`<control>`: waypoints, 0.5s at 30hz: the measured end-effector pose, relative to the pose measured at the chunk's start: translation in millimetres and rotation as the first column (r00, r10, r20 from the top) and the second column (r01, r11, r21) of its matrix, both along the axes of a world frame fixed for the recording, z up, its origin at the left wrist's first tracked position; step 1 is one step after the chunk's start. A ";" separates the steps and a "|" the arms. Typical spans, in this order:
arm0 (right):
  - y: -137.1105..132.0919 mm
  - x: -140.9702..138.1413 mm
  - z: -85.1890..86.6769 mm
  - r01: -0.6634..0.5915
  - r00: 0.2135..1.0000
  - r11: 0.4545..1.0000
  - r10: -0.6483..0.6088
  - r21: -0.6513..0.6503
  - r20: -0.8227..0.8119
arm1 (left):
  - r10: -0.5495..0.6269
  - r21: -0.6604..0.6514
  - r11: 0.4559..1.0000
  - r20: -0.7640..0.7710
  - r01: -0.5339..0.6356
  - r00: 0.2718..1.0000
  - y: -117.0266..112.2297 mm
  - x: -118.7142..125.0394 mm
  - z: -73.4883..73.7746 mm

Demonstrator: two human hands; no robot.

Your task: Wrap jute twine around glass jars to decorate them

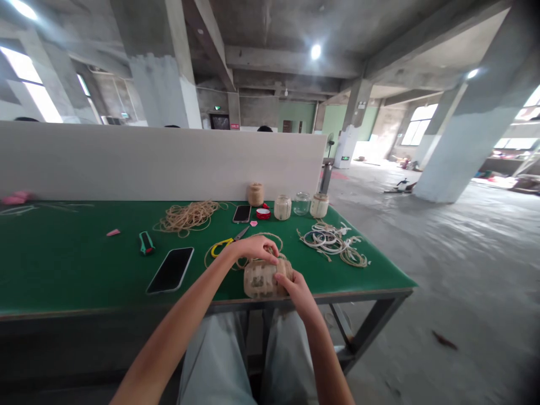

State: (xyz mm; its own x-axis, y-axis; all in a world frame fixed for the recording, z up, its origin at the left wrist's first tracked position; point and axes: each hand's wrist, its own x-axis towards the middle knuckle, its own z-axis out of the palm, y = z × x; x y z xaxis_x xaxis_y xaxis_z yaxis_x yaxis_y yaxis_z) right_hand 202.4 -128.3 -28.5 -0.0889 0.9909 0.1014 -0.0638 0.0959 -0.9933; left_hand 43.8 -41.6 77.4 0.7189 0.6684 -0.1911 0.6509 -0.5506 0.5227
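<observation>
A glass jar (pixel 262 279) wrapped with strips of jute twine lies on its side near the table's front edge. My right hand (pixel 298 289) grips its right end, with the thumb pressed on the wrapped side. Above the jar, my left hand (pixel 257 247) has its fingers bent and pinched on the twine at the jar's upper edge; the exact grip is partly hidden. A loose loop of twine (pixel 282 242) runs on the table behind this hand. Yellow-handled scissors (pixel 223 246) lie partly behind my left wrist.
On the green table (pixel 101 275) are a phone (pixel 171 271), another phone (pixel 242 214), a utility knife (pixel 146 243), a twine heap (pixel 189 216), red tape (pixel 263 214), cord rings (pixel 331 241) and several jars (pixel 282 207). A white partition (pixel 160 163) stands behind.
</observation>
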 end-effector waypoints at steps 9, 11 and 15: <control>-2.1 3.0 -10.7 -0.007 0.999 0.994 0.002 0.105 0.043 | -0.017 -0.024 1.000 -0.036 0.016 0.999 7.7 -1.0 -5.3; -2.3 7.0 -6.8 -0.038 0.998 0.993 0.031 0.111 0.059 | -0.020 -0.024 1.000 -0.048 0.019 0.999 7.5 0.1 -4.0; -1.6 17.1 5.3 -0.107 0.991 0.989 0.098 0.099 0.088 | -0.023 -0.017 1.000 -0.074 0.022 0.997 5.8 3.9 -0.8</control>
